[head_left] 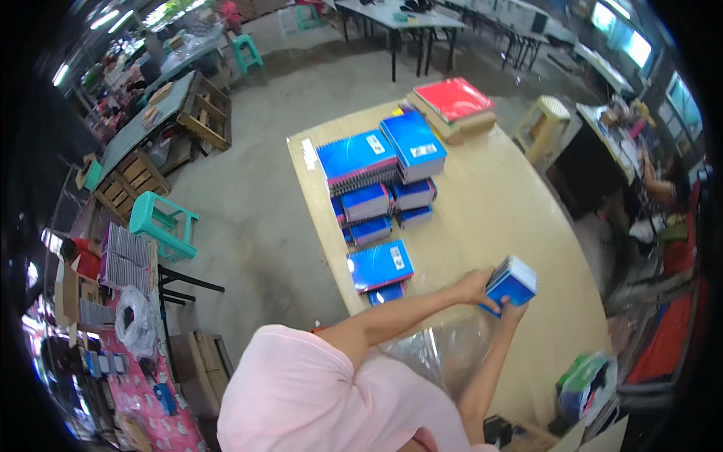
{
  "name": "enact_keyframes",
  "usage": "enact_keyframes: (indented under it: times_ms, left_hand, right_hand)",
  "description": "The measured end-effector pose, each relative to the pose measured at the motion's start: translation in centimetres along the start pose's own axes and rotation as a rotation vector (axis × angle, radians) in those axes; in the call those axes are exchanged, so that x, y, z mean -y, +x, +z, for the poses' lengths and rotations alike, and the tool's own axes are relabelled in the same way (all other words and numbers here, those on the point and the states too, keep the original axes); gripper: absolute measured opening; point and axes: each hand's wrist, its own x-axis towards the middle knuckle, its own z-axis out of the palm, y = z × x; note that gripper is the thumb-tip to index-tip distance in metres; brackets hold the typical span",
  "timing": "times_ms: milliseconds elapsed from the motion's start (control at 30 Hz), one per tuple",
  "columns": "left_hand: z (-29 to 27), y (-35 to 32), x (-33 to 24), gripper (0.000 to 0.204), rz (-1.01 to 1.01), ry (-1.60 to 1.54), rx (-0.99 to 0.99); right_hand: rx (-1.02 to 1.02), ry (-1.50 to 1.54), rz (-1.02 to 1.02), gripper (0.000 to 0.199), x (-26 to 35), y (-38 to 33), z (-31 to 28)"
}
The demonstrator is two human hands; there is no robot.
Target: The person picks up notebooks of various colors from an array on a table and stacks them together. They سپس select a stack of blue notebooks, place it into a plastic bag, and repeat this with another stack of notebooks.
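Note:
Both my hands hold a small stack of blue-covered notebooks (512, 282) over the right half of the wooden table (482, 203). My left hand (477, 286) grips its left side, with fingers wrapped round the edge. Lower down, my right hand (514, 309) closes on the near end. Pale page edges face up and to the right. Left of my hands, a short pile of blue spiral notebooks (380, 265) lies near the table's left edge. Beyond it rise taller stacks of blue notebooks (356, 154). Clear plastic film (440, 350) lies beneath my forearms.
Red-covered books (453, 99) sit at the table's far end. A green plastic bundle (586, 384) stands at the near right corner. Left of the table is a teal stool (164, 224); a cream stool (542, 124) stands beyond its right edge. Another person (659, 181) sits at the far right.

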Motion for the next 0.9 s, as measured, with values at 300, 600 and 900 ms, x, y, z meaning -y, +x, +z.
enact_keyframes:
  times_ms: [300, 600, 900]
  left_hand:
    - [-5.8, -17.7, -4.9, 0.062, -0.139, -0.197, -0.303]
    - [-15.9, -23.1, -3.4, 0.057, -0.523, -0.301, -0.533]
    - [-19.2, -24.1, 1.6, 0.064, -0.583, 0.033, -0.573]
  right_hand:
    - [0.251, 0.143, 0.427, 0.058, 14.9, -11.9, 7.4]
    - [0.52, -0.461, 0.243, 0.083, 18.6, -9.4, 20.6]
    - [0.633, -0.972, -0.041, 0.094, 19.3, -9.4, 27.7]
